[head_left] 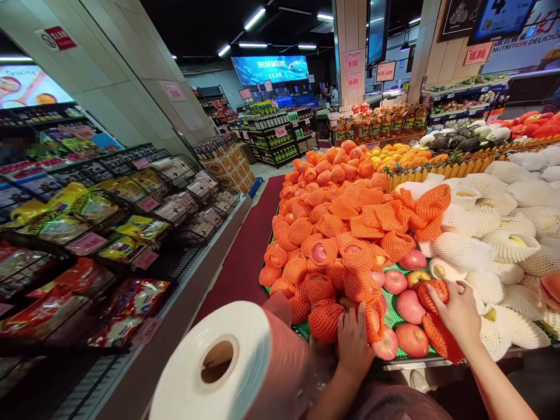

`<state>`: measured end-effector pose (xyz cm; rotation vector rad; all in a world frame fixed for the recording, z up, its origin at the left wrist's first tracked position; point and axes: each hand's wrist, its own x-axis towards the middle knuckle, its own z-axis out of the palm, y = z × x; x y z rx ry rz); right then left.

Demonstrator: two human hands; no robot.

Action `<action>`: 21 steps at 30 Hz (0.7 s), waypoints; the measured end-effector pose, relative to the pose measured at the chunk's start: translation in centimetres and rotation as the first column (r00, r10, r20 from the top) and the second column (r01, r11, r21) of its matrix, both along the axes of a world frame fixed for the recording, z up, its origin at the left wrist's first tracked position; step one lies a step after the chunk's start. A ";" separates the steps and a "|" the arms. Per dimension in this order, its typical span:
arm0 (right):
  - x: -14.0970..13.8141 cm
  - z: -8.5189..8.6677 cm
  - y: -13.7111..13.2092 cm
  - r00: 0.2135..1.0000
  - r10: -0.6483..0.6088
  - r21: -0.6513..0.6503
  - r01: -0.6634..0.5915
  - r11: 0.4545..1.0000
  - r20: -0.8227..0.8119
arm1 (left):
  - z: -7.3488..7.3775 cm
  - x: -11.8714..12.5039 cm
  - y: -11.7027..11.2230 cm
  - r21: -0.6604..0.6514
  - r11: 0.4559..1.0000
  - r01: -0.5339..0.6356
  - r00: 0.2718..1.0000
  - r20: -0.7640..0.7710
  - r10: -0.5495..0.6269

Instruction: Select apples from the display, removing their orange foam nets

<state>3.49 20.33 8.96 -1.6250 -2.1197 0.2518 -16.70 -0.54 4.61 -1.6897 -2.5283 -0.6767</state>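
Loose red apples [411,306] and apples in orange foam nets [326,321] lie on a green-lined display. My left hand [353,344] reaches in among the netted apples at the near edge, its fingers stretched out and slightly apart against them. My right hand [461,318] is over a netted apple [431,294] near the right end of the apples, with thumb and fingers curved round it. Below it, another orange foam net [441,338] touches the palm side; its contents are hidden.
A big roll of plastic bags [236,361] stands close on the left, beside my left forearm. White-netted fruit [472,251] is heaped on the right. Empty orange nets [385,213] lie on the pile. Racks of packaged goods [131,233] line the left, past a dark red floor strip [240,251].
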 end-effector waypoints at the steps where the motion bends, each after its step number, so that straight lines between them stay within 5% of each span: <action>1: -0.4 0.2 -0.2 0.999 -0.016 0.007 0.016 1.000 0.034 | -0.2 0.0 -0.1 0.003 1.000 0.005 1.000 -0.019 -0.005; 4: -1.1 0.2 -0.6 0.997 -0.035 0.037 0.032 0.999 0.072 | -0.2 0.2 -0.3 0.002 1.000 0.023 0.999 -0.036 -0.023; 9: 0.7 -0.5 -0.2 0.971 0.206 0.040 -0.212 0.976 0.118 | 1.1 0.5 -1.1 0.027 1.000 0.011 0.997 -0.081 -0.009; 13: 2.4 0.9 -1.7 0.960 0.232 0.120 -0.252 0.960 0.157 | 2.4 0.8 -1.6 0.054 0.998 0.029 0.996 -0.091 -0.024; 15: 2.4 1.1 -3.3 0.916 0.327 0.150 -0.366 0.919 0.234 | 2.8 1.0 -1.6 0.081 0.994 0.067 0.995 -0.084 -0.061; 18: 1.6 -0.7 -5.7 0.712 0.581 -0.064 -0.609 0.791 0.394 | 3.4 1.5 -1.5 0.131 0.984 0.119 0.989 -0.105 -0.105; 21: 0.2 -3.2 -6.5 0.620 0.647 -0.250 -0.608 0.754 0.443 | 3.8 1.7 -1.4 0.156 0.971 0.183 0.977 -0.140 -0.161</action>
